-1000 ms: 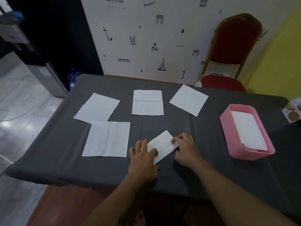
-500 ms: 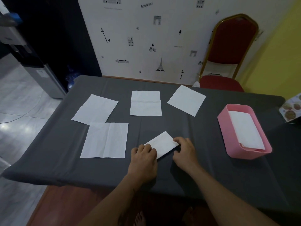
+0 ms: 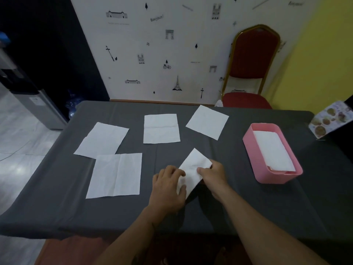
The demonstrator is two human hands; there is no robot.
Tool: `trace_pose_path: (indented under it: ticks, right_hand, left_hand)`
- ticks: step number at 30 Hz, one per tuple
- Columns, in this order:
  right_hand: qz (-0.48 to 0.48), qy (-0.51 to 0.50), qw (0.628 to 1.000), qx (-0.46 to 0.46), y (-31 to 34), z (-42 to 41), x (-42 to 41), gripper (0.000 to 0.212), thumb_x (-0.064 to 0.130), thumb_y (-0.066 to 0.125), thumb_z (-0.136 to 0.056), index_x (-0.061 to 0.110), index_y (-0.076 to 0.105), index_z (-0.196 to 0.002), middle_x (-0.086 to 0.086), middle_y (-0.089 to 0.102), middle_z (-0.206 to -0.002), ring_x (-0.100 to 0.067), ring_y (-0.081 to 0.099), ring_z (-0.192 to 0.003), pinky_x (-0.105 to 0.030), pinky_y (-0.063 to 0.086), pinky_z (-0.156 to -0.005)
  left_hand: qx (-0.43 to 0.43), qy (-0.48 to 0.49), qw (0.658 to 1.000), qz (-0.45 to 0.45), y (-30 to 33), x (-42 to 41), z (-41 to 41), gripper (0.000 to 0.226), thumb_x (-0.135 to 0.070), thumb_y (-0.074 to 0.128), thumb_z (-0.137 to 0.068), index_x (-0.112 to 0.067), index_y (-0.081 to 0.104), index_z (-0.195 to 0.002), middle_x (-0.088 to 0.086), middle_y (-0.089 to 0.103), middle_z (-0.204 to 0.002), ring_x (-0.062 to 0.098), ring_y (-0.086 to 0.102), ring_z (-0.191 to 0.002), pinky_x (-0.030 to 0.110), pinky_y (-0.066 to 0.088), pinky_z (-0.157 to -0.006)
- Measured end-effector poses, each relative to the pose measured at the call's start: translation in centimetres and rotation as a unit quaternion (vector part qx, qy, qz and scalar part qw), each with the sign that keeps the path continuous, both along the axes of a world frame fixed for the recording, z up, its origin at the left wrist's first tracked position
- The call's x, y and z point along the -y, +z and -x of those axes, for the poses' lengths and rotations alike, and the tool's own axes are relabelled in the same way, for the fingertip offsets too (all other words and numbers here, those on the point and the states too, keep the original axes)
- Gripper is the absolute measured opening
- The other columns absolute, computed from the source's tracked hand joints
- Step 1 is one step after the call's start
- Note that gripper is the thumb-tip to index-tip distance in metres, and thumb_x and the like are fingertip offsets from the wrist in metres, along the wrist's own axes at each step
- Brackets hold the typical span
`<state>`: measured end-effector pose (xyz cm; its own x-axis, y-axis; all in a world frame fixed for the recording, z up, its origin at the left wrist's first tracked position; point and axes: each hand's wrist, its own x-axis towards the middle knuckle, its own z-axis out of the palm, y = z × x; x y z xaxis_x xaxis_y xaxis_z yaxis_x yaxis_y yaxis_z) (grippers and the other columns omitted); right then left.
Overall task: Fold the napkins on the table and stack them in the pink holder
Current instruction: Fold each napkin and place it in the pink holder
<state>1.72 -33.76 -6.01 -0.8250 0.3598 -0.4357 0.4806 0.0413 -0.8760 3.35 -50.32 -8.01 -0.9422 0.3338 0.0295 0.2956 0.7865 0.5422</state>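
A folded white napkin (image 3: 193,165) is held slightly off the dark grey tablecloth (image 3: 238,197) near the front edge. My left hand (image 3: 168,190) pinches its near left end and my right hand (image 3: 214,174) pinches its right side. Several unfolded white napkins lie flat further back: one at the front left (image 3: 116,175), one at the far left (image 3: 102,139), one in the middle (image 3: 161,128) and one at the back right (image 3: 207,121). The pink holder (image 3: 254,159) stands at the right with folded napkins (image 3: 273,150) inside.
A red chair with a gold frame (image 3: 252,67) stands behind the table at the right. A printed card (image 3: 330,119) leans at the table's far right edge. A grey appliance (image 3: 28,92) stands on the floor to the left.
Both hands have closed on the folded napkin and raised it a little from the cloth, turning it more upright. The camera has tilted up and moved closer.
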Motion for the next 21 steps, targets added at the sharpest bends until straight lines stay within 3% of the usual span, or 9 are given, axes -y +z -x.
trace_pose_path:
  ticks: [3, 5, 7, 10, 13, 15, 18, 21]
  right_hand:
    - [-0.005, -0.003, 1.000, -0.020, 1.8, -0.1, -2.9, 0.021, 0.002, 0.065, -0.087, 0.015, 0.069, -0.103, -0.004, 0.073, -0.099, -0.022, 0.069, -0.091, -0.036, 0.058, -0.075]
    - [0.002, 0.005, 1.000, -0.018, 3.1, -0.2, -5.4, 0.020, 0.004, 0.065, -0.089, 0.016, 0.068, -0.105, -0.006, 0.072, -0.106, -0.026, 0.069, -0.097, -0.043, 0.060, -0.081]
    - [-0.017, 0.018, 1.000, -0.011, 4.4, -0.5, -7.8, 0.018, 0.008, 0.064, -0.092, 0.020, 0.065, -0.105, -0.002, 0.071, -0.108, -0.024, 0.068, -0.098, -0.046, 0.059, -0.086]
    - [-0.078, 0.010, 0.997, -0.015, 6.3, -1.0, -12.1, 0.023, 0.009, 0.062, -0.094, 0.018, 0.063, -0.115, 0.002, 0.067, -0.109, -0.018, 0.064, -0.098, -0.039, 0.056, -0.085]
    - [-0.164, 0.007, 0.986, -0.007, 7.9, -0.8, -16.4, 0.034, 0.008, 0.062, -0.092, 0.022, 0.061, -0.123, 0.004, 0.064, -0.116, -0.021, 0.061, -0.107, -0.046, 0.054, -0.094]
    - [-0.194, -0.006, 0.981, -0.007, 8.7, -0.3, -19.3, 0.040, 0.001, 0.060, -0.087, 0.029, 0.059, -0.116, 0.002, 0.063, -0.112, -0.017, 0.060, -0.101, -0.041, 0.056, -0.085]
    - [-0.217, -0.014, 0.976, -0.008, 9.5, 0.8, -22.6, 0.042, -0.005, 0.057, -0.082, 0.023, 0.059, -0.113, -0.001, 0.064, -0.110, -0.015, 0.059, -0.096, -0.027, 0.049, -0.068]
    - [-0.247, -0.004, 0.969, -0.006, 9.4, 2.5, -25.4, 0.043, -0.007, 0.057, -0.080, 0.022, 0.058, -0.112, -0.003, 0.064, -0.109, -0.020, 0.060, -0.101, -0.028, 0.047, -0.068]
  left_hand:
    - [0.030, 0.032, 0.997, -0.062, 1.8, -1.9, 1.8, 0.047, -0.028, 0.057, -0.082, -0.033, 0.044, -0.127, -0.009, 0.043, -0.135, 0.014, 0.041, -0.124, 0.040, 0.030, -0.110]
    - [0.086, 0.044, 0.990, -0.106, 3.3, -3.9, 3.0, 0.056, -0.018, 0.059, -0.085, -0.034, 0.039, -0.135, -0.008, 0.045, -0.140, 0.017, 0.041, -0.130, 0.048, 0.028, -0.115]
    - [0.133, 0.015, 0.982, -0.130, 4.6, -6.3, 3.9, 0.061, -0.012, 0.058, -0.088, -0.037, 0.034, -0.138, -0.009, 0.052, -0.132, 0.019, 0.046, -0.126, 0.051, 0.034, -0.112]
    - [0.151, -0.031, 0.976, -0.156, 6.2, -10.8, 4.6, 0.059, -0.012, 0.057, -0.092, -0.036, 0.032, -0.140, -0.011, 0.056, -0.102, 0.015, 0.058, -0.100, 0.035, 0.049, -0.097]
    - [0.149, -0.038, 0.971, -0.185, 7.3, -15.3, 4.8, 0.056, -0.011, 0.056, -0.093, -0.032, 0.035, -0.140, -0.009, 0.056, -0.085, 0.011, 0.058, -0.081, 0.021, 0.047, -0.082]
    - [0.165, -0.034, 0.967, -0.191, 8.0, -18.3, 4.9, 0.053, -0.014, 0.055, -0.094, -0.034, 0.034, -0.139, -0.009, 0.055, -0.086, 0.012, 0.058, -0.082, 0.024, 0.047, -0.084]
    - [0.174, -0.026, 0.964, -0.198, 8.3, -22.4, 5.1, 0.048, -0.022, 0.055, -0.095, -0.034, 0.034, -0.136, -0.007, 0.058, -0.095, 0.013, 0.060, -0.090, 0.036, 0.053, -0.091]
    - [0.173, -0.001, 0.967, -0.185, 8.3, -25.9, 5.7, 0.047, -0.032, 0.055, -0.094, -0.033, 0.034, -0.137, -0.002, 0.060, -0.116, 0.020, 0.061, -0.102, 0.046, 0.054, -0.094]
